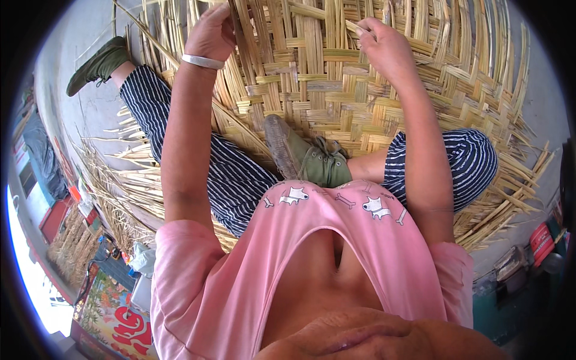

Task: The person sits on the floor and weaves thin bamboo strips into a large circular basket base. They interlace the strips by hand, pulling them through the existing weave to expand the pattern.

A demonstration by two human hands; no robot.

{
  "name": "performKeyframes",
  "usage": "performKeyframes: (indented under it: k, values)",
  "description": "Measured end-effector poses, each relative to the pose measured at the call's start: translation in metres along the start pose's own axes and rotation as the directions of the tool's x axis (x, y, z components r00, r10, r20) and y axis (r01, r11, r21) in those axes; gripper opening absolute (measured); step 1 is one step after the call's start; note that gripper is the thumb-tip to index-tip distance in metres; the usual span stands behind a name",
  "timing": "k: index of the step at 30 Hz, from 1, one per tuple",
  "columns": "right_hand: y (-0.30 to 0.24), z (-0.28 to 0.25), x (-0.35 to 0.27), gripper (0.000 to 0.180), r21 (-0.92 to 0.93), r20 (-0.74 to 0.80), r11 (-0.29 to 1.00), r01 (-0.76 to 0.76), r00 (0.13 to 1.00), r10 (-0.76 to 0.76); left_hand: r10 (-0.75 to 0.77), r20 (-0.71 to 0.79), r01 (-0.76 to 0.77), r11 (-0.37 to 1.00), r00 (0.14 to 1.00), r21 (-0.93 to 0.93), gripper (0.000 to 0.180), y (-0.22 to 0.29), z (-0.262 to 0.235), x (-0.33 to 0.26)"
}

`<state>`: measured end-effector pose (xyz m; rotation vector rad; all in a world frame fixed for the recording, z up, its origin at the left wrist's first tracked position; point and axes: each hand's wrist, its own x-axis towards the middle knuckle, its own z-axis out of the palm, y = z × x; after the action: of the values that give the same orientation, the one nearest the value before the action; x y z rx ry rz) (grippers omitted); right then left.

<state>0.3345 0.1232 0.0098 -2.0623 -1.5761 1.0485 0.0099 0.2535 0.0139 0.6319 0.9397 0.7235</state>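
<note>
A large woven mat (327, 90) of flat yellow-brown reed strips lies under my legs and spreads toward the top of the view. At its upper left, my left hand (210, 35), with a pale bangle at the wrist, curls its fingers against a bundle of darker upright reed strips (245, 45); the fingertips are partly hidden behind them. Farther right, my right hand (384, 49) pinches a pale reed strip (351, 26) between thumb and fingers, just over the weave. Both arms stretch forward across the mat.
My green canvas shoe (324, 163) rests on the mat, and the other shoe (102, 65) is on the grey floor (78, 126) at left. Loose strip ends (123, 195) fan out along the mat's edges. A red object (541, 245) stands at far right.
</note>
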Motion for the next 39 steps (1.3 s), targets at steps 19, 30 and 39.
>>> performKeyframes:
  k: [19, 30, 39]
  values:
    - [0.002, 0.003, 0.003, 0.026, 0.280, 0.113, 0.960, -0.014, 0.993, -0.018, -0.128, -0.045, 0.124, 0.989, 0.991, -0.075, 0.029, 0.027, 0.066, 0.017]
    - [-0.006, 0.005, -0.004, 0.026, 0.243, 0.058, 0.970, -0.011, 0.998, -0.003, -0.128, -0.176, 0.111, 0.989, 0.976, -0.101, 0.026, 0.010, 0.051, 0.028]
    - [-0.009, 0.006, -0.009, 0.023, 0.016, -0.049, 0.987, 0.159, 0.986, -0.158, -0.150, -0.109, 0.138, 0.984, 0.983, -0.114, 0.025, 0.003, 0.031, 0.048]
